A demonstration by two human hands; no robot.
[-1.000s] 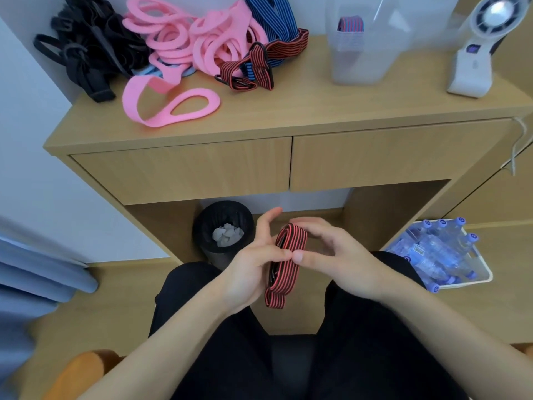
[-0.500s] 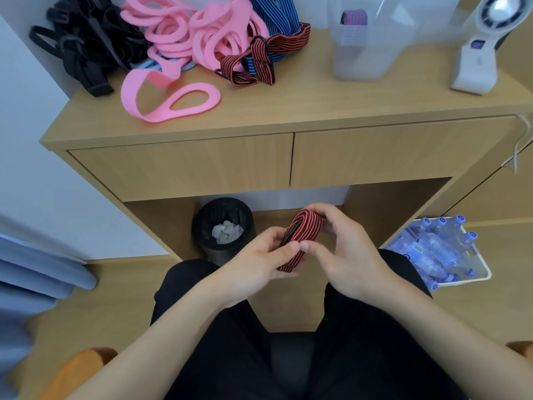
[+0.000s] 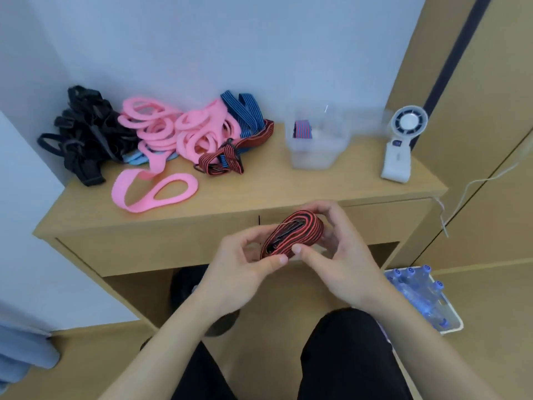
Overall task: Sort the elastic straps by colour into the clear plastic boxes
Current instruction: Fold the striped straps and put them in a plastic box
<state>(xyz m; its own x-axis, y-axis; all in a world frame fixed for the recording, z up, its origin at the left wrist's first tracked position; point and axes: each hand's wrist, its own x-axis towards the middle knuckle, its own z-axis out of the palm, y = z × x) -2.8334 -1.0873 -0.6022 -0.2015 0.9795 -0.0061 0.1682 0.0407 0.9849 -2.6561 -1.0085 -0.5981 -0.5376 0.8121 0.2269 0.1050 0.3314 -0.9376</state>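
Red-black strap (image 3: 297,236): rolled up and held between both hands, in front of the bench (image 3: 288,186) edge.
Left hand (image 3: 242,264): fingers (image 3: 274,260) are curled round the low end of the roll.
Right hand (image 3: 340,255): fingers are curled round the top end.
Clear box (image 3: 314,158): stood on the bench, with one striped strap (image 3: 302,129) inside.
Loose straps (image 3: 184,134): pink, black and blue ones are piled on the bench's left side.

A: Wooden desk (image 3: 288,189), top. Left end?
B: Black straps (image 3: 83,134), pink straps (image 3: 173,131), blue striped straps (image 3: 245,111), red-and-black strap (image 3: 227,158), heaped together.
A: Right end?
B: Clear plastic box (image 3: 314,157); white fan (image 3: 399,148), upright.
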